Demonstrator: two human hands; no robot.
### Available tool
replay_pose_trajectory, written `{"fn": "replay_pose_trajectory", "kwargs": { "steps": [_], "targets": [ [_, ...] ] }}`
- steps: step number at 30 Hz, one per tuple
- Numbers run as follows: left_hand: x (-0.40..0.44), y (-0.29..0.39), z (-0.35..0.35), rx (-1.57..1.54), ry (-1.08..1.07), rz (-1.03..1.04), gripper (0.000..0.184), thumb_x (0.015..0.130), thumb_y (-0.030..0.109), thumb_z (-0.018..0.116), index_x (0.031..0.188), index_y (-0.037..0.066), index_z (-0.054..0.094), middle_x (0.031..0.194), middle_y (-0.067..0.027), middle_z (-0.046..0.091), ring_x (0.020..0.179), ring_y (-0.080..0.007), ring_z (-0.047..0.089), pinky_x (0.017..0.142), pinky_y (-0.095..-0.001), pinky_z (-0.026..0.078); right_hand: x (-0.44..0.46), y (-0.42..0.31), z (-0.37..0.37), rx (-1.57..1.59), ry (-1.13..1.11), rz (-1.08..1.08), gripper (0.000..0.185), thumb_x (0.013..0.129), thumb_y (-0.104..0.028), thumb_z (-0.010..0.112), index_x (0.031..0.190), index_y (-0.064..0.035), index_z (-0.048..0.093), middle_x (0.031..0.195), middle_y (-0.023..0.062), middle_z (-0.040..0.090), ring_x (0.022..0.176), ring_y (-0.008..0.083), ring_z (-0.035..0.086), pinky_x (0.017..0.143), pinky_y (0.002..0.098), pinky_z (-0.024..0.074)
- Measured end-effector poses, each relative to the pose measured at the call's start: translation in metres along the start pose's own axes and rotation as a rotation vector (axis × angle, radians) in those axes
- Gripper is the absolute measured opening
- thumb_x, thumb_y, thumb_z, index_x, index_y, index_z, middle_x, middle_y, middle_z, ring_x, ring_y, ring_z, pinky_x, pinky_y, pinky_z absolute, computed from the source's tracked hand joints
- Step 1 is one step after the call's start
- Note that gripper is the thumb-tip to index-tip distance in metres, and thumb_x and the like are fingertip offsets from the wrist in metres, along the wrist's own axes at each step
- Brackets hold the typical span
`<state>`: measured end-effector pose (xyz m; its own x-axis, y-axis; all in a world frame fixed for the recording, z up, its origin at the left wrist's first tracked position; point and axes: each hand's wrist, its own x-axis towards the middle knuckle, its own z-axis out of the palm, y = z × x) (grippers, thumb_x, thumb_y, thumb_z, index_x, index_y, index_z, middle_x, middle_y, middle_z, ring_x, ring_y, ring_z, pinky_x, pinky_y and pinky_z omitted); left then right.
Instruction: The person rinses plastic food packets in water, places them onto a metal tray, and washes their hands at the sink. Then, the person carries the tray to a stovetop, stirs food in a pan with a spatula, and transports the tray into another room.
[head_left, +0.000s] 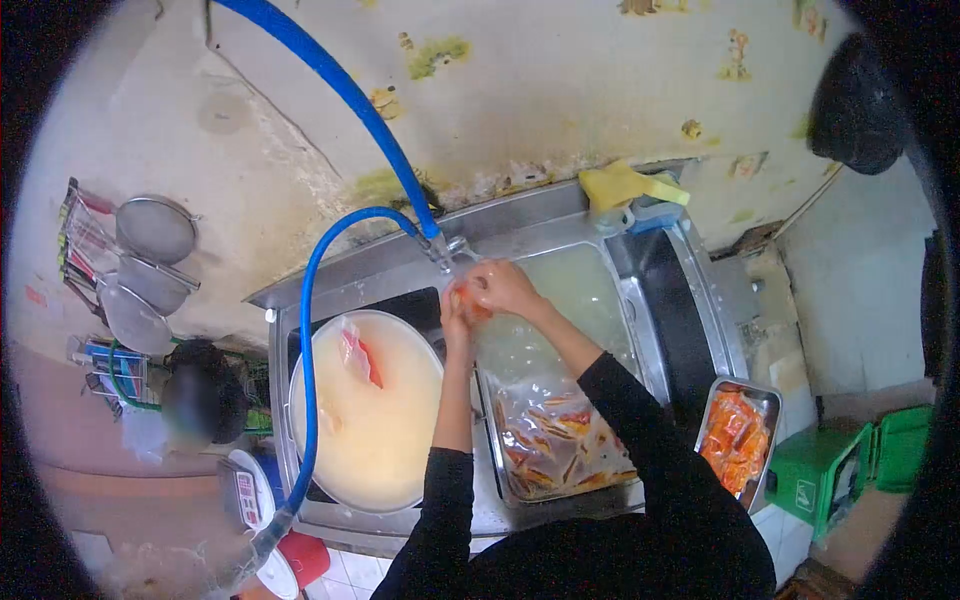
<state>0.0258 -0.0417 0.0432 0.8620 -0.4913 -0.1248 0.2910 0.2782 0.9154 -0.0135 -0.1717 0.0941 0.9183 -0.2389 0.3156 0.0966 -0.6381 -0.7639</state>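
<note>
Both of my hands are together below the tap (455,250) at the back of the sink. My left hand (455,312) is closed around an orange-red piece of food (474,303), its kind too small to make out. My right hand (503,288) grips the same piece from the other side. Under my right forearm, a metal tray (488,425) holds cloudy water and several orange-brown strips (555,440). To the left stands a round basin (297,420) of cloudy yellowish liquid, where a red-and-white piece (361,352) floats.
A blue hose (310,400) loops over the basin's left side. At the right are a metal pan (775,400) of orange pieces (735,440) and a green bin (815,475). Yellow cloths (615,187) lie on the back ledge. Strainers (155,230) hang on the left wall.
</note>
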Motion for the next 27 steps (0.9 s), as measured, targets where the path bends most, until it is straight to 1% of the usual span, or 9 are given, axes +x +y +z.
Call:
{"fn": "replay_pose_trajectory", "kwargs": {
  "steps": [1, 4, 6, 8, 13, 16, 18, 24, 27],
  "targets": [
    [0.006, 0.003, 0.002, -0.156, -0.110, 0.013, 0.042, 0.089, 0.031, 0.038, 0.124, 0.009, 0.037, 0.119, -0.0089, 0.046, 0.111, -0.0222, 0.045, 0.093, -0.0337, 0.037, 0.008, -0.008, 0.002, -0.002, -0.001, -0.009, 0.016, 0.068, -0.019, 0.053, 0.071, -0.0042, 0.057, 0.073, 0.0160, 0.057, 0.068, 0.0349, 0.055, 0.063, 0.0435, 0.0447],
    [-0.002, 0.027, 0.015, -0.568, -0.071, -0.160, 0.051, 0.089, 0.045, 0.033, 0.126, 0.010, 0.036, 0.126, -0.0079, 0.042, 0.116, -0.0244, 0.041, 0.095, -0.0354, 0.035, 0.027, -0.027, 0.008, -0.019, -0.017, 0.021, 0.015, 0.069, -0.020, 0.053, 0.072, -0.0051, 0.058, 0.073, 0.0158, 0.056, 0.067, 0.0348, 0.055, 0.061, 0.0429, 0.0445],
    [0.001, 0.036, 0.030, -0.517, -0.048, -0.134, 0.058, 0.088, 0.052, 0.027, 0.128, 0.011, 0.036, 0.130, -0.0068, 0.039, 0.118, -0.0233, 0.039, 0.097, -0.0346, 0.032, 0.033, -0.029, 0.014, 0.001, 0.112, 0.084, 0.019, 0.071, -0.024, 0.056, 0.081, -0.0098, 0.061, 0.093, 0.0152, 0.058, 0.082, 0.0355, 0.056, 0.066, 0.0463, 0.0437],
    [0.008, 0.034, 0.038, -0.402, 0.037, 0.087, 0.060, 0.086, 0.056, 0.031, 0.128, 0.013, 0.036, 0.129, -0.0066, 0.040, 0.116, -0.0216, 0.041, 0.093, -0.0359, 0.037, 0.035, -0.028, 0.023, -0.088, 0.250, -0.035, 0.020, 0.072, -0.024, 0.056, 0.086, -0.0113, 0.061, 0.092, 0.0154, 0.056, 0.085, 0.0374, 0.054, 0.068, 0.0485, 0.0421],
    [0.007, 0.032, 0.047, -0.431, -0.008, 0.139, 0.051, 0.088, 0.047, 0.039, 0.121, 0.009, 0.042, 0.117, -0.0080, 0.049, 0.105, -0.0177, 0.049, 0.086, -0.0327, 0.041, 0.025, -0.037, 0.021, -0.216, 0.500, -0.095, 0.030, 0.075, -0.025, 0.055, 0.102, -0.0136, 0.058, 0.091, 0.0177, 0.054, 0.091, 0.0420, 0.050, 0.078, 0.0526, 0.0379],
    [0.010, 0.023, 0.045, -0.210, 0.142, 0.185, 0.041, 0.090, 0.036, 0.042, 0.115, 0.004, 0.046, 0.107, -0.0094, 0.054, 0.094, -0.0166, 0.055, 0.080, -0.0302, 0.044, 0.023, -0.026, 0.024, 0.059, 0.389, 0.194, 0.039, 0.076, -0.027, 0.056, 0.111, -0.0113, 0.050, 0.104, 0.0190, 0.052, 0.100, 0.0412, 0.046, 0.088, 0.0491, 0.0347],
    [0.013, 0.023, 0.046, -0.106, 0.266, 0.203, 0.036, 0.091, 0.029, 0.042, 0.113, 0.002, 0.048, 0.104, -0.0098, 0.056, 0.088, -0.0165, 0.057, 0.076, -0.0281, 0.046, 0.017, -0.023, 0.024, 0.575, 0.279, 0.388, 0.049, 0.076, -0.024, 0.057, 0.118, -0.0062, 0.039, 0.114, 0.0192, 0.047, 0.110, 0.0375, 0.040, 0.095, 0.0434, 0.0295],
    [0.035, 0.009, 0.028, -0.169, 0.374, 0.262, 0.037, 0.091, 0.031, 0.042, 0.110, 0.000, 0.048, 0.098, -0.0131, 0.057, 0.084, -0.0207, 0.058, 0.072, -0.0312, 0.048, -0.007, -0.007, 0.035, 0.360, 0.232, -0.110, 0.058, 0.079, -0.018, 0.057, 0.125, -0.0015, 0.027, 0.112, 0.0213, 0.048, 0.107, 0.0323, 0.046, 0.091, 0.0388, 0.0354],
    [0.038, 0.011, 0.026, -0.070, 0.385, 0.306, 0.036, 0.092, 0.028, 0.038, 0.111, -0.001, 0.047, 0.100, -0.0139, 0.057, 0.087, -0.0230, 0.058, 0.074, -0.0333, 0.048, -0.008, 0.000, 0.036, 0.528, 0.322, -0.073, 0.062, 0.078, -0.014, 0.057, 0.129, -0.0048, 0.023, 0.108, 0.0191, 0.052, 0.101, 0.0317, 0.051, 0.089, 0.0372, 0.0379]
  ]
}}
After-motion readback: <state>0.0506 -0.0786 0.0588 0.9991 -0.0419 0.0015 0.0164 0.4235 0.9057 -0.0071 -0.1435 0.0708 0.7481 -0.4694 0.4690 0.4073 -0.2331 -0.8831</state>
